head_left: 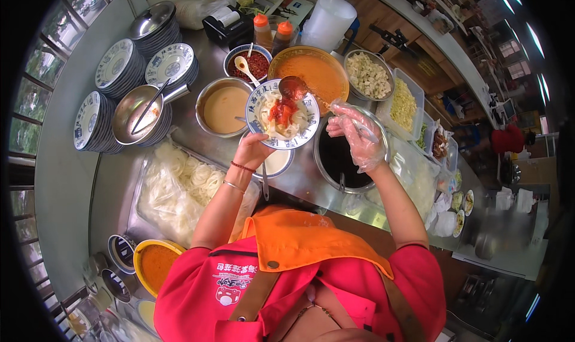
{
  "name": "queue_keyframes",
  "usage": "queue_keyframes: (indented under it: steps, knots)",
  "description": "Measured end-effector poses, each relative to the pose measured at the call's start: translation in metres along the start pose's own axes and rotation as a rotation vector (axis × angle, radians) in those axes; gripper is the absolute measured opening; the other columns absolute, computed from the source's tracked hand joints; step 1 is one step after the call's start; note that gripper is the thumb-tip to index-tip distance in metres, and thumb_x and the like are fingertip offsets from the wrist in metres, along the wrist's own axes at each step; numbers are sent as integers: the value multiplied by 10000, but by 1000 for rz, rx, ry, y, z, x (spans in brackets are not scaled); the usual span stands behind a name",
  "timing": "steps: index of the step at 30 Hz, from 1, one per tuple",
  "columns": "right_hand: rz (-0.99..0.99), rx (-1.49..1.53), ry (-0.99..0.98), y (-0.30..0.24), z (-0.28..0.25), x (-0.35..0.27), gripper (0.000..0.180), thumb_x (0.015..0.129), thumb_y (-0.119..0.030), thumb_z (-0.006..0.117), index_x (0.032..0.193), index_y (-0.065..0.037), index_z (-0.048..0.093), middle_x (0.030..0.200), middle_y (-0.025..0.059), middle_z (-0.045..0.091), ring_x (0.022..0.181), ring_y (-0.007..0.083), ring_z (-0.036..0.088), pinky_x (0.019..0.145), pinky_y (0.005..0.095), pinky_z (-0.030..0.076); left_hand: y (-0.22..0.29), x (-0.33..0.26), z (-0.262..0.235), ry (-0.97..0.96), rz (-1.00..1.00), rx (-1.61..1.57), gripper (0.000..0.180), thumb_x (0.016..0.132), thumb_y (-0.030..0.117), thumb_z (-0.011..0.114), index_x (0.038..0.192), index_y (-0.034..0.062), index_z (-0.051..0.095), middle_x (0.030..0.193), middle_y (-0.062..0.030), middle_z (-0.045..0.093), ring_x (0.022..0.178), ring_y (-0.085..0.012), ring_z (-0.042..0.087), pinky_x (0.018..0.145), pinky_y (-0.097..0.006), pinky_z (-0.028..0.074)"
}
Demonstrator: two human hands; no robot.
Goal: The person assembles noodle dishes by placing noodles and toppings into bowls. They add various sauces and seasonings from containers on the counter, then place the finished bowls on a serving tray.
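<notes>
My bare left hand (254, 151) grips the near edge of a white bowl with a blue pattern (312, 105). Pale noodles (277, 130) lie in it, topped with red sauce (283, 110). In a clear plastic glove, my right hand (359, 137) is closed round a ladle, whose red-coated head (292, 88) hangs over the bowl's far right edge. Just beyond sits a wide basin of orange sauce (311, 66). Below my right hand stands a pot of dark liquid (336, 156). A metal bowl of beige sauce (225, 107) is left of the noodle bowl.
Stacked bowls (114, 63) and a metal pan (135, 102) stand at the left. Bagged noodles (179, 186) lie near my left forearm. At the right are a pot of pale cubes (368, 75) and several ingredient tubs. Behind stand two orange-capped bottles (261, 23) and a chili bowl with a white spoon (244, 68).
</notes>
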State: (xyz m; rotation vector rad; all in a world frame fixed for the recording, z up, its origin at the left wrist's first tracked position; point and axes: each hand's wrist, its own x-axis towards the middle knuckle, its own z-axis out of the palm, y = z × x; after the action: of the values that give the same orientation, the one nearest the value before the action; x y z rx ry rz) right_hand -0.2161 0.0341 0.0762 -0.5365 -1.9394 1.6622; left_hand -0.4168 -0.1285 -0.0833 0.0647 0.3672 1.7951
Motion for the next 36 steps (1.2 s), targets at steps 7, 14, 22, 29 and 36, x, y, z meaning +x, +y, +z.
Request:
queue_keyframes:
  steps: [7, 14, 22, 29, 36]
  knots:
    - [284, 790, 410, 49, -45, 46, 309, 968, -187, 584, 1142, 68, 600, 947, 230, 688, 841, 304, 710, 759, 375, 611, -4, -16, -7, 61, -5, -16, 596, 806, -16, 543, 1390, 15, 430, 1431, -137, 490, 1313, -316, 472, 1089, -538, 377]
    - [362, 757, 381, 112, -23, 87, 307, 928, -182, 666, 1145, 14, 575, 935, 206, 673, 738, 303, 709, 664, 397, 626, -9, -52, -2, 129, 35, 46, 684, 773, 48, 586, 1432, 57, 405, 1446, -130, 468, 1336, -329, 443, 1097, -538, 363]
    - [292, -534, 25, 84, -60, 36, 483, 934, -435, 580, 1153, -5, 598, 1026, 211, 674, 962, 328, 667, 851, 414, 531, -36, -49, 39, 119, 48, 182, 751, 760, 80, 631, 1465, 73, 371, 1464, -127, 450, 1346, -325, 430, 1090, -537, 374]
    - [87, -665, 283, 82, -188, -58, 372, 896, -306, 660, 1170, -61, 603, 994, 172, 667, 898, 304, 657, 804, 375, 524, -100, -27, 82, 104, 38, 240, 821, 736, 78, 625, 1492, 72, 307, 1489, -145, 408, 1360, -345, 409, 1096, -532, 382]
    - [391, -1049, 608, 142, -421, -114, 403, 851, -245, 660, 1178, -21, 591, 1198, 193, 623, 1135, 351, 582, 989, 413, 459, -190, -26, 114, 197, 51, 279, 837, 702, 131, 653, 1480, 112, 346, 1454, -109, 458, 1323, -317, 456, 1054, -523, 416]
